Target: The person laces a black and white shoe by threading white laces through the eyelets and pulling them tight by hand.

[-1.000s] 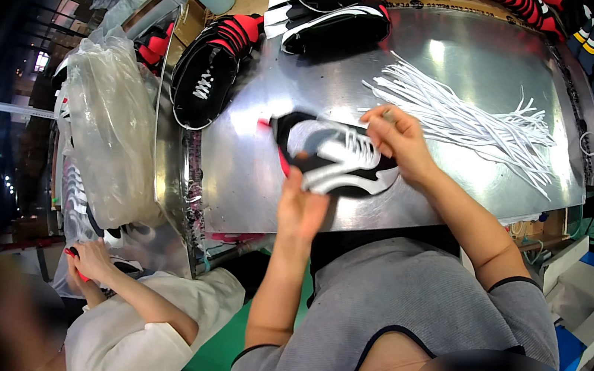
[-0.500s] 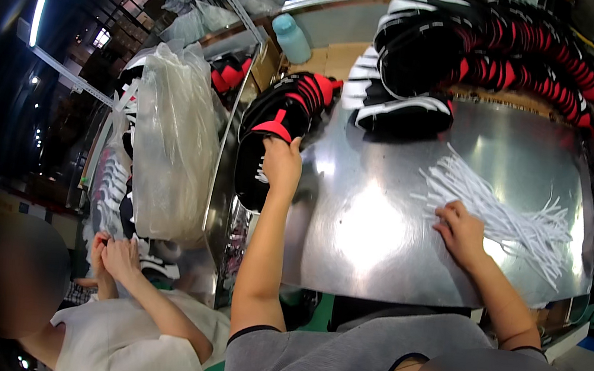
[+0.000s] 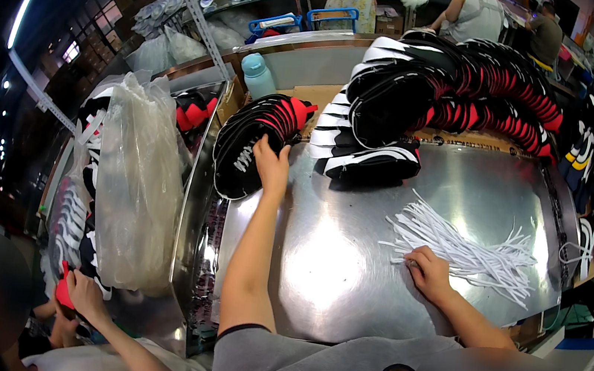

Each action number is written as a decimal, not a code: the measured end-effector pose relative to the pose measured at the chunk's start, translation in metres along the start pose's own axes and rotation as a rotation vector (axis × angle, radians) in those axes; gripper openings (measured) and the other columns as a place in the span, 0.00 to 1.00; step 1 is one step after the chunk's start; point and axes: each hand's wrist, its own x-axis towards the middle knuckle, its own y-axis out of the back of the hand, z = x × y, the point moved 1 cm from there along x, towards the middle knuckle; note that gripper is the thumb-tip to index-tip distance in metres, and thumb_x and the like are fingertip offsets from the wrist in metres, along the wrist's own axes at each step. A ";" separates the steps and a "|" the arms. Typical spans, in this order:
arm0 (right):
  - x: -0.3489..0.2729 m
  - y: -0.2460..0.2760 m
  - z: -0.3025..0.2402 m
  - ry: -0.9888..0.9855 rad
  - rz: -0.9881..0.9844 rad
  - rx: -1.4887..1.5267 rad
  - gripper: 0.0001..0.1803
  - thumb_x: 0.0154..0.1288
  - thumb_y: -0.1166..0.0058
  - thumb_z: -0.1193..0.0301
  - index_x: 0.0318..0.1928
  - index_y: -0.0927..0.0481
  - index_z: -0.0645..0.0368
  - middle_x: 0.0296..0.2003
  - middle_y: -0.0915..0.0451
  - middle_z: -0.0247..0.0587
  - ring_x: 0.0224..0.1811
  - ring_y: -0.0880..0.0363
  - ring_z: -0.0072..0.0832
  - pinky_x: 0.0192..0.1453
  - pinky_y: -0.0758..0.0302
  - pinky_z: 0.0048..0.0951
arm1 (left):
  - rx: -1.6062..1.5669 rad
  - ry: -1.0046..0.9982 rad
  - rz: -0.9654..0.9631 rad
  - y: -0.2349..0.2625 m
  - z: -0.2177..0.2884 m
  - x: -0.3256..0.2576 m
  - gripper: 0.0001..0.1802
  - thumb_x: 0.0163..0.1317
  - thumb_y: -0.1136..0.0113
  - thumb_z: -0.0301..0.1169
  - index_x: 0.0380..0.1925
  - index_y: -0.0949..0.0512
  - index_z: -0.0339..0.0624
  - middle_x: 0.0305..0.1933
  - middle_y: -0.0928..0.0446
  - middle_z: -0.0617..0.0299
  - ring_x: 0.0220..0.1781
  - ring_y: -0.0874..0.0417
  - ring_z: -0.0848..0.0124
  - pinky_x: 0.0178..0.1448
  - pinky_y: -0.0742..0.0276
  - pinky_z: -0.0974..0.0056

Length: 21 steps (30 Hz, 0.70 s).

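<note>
My left hand (image 3: 271, 169) reaches to a stack of black and red shoe uppers (image 3: 254, 123) on the left of the metal table. Its thumb and fingers are apart, and the fingertips touch the nearest upper beside its white lacing. On the right, a loose bundle of white shoelaces (image 3: 465, 245) lies spread on the metal. My right hand (image 3: 429, 272) rests at the bundle's near left end, with its fingers curled in. Lace ends show beside the fingertips, but what is between the fingers is too small to make out.
Behind the metal table (image 3: 342, 296), long rows of black, white and red uppers (image 3: 398, 97) curve along the far side. A light blue bottle (image 3: 257, 75) stands at the back left. A clear plastic bag (image 3: 139, 187) fills the left; a co-worker's hand (image 3: 87, 297) holds something red there.
The whole view has shifted. My left fingers have come off the red collar of the upper, whose white lacing now shows. My right hand stays by the shoelaces. A red piece appears in the co-worker's hand.
</note>
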 end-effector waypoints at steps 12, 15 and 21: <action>-0.007 0.001 0.010 -0.215 0.047 0.315 0.07 0.65 0.39 0.74 0.43 0.19 0.60 0.34 0.21 0.42 0.30 0.22 0.33 0.35 0.26 0.29 | -0.077 -0.422 -0.503 -0.007 0.123 -0.095 0.38 0.56 0.26 0.42 0.61 0.32 0.37 0.56 0.24 0.45 0.56 0.21 0.47 0.57 0.24 0.52; -0.005 0.001 0.010 -0.171 0.054 0.323 0.07 0.66 0.39 0.74 0.43 0.19 0.60 0.34 0.21 0.42 0.30 0.22 0.33 0.36 0.27 0.29 | -0.187 -0.409 -0.453 -0.020 0.134 -0.112 0.33 0.58 0.29 0.35 0.61 0.32 0.36 0.57 0.25 0.44 0.56 0.22 0.45 0.57 0.24 0.51; -0.010 0.005 0.014 -0.218 0.066 0.399 0.06 0.66 0.39 0.73 0.42 0.18 0.61 0.32 0.21 0.43 0.31 0.23 0.32 0.37 0.27 0.30 | -0.345 0.211 -0.463 -0.033 0.144 -0.113 0.21 0.61 0.45 0.18 0.55 0.26 0.39 0.48 0.21 0.48 0.53 0.20 0.53 0.57 0.25 0.55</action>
